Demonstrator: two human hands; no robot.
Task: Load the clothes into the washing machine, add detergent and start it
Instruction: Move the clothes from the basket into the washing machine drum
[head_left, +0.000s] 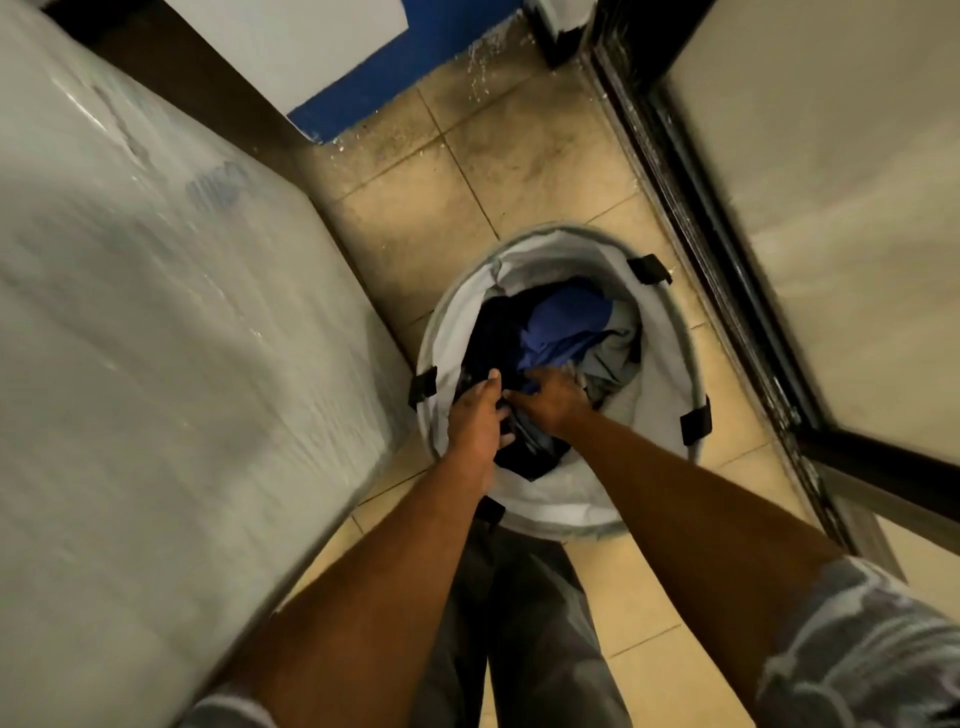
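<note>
A round white laundry basket (670, 332) with black tabs on its rim stands on the tiled floor in front of me. Inside lie dark clothes (493, 332), a blue garment (563, 325) and a grey one (615, 353). Both my hands reach down into the basket. My left hand (475, 415) curls round the dark clothes at the near left side. My right hand (550, 397) digs into the pile where the blue garment meets the dark one, its fingers hidden in the cloth. The washing machine (156, 312) is the large white body at my left, blurred.
A dark-framed door (727, 249) runs along the right side. At the back a wall with a blue base (395, 67) meets the beige floor tiles (457, 208). My grey trouser legs (519, 623) stand just behind the basket.
</note>
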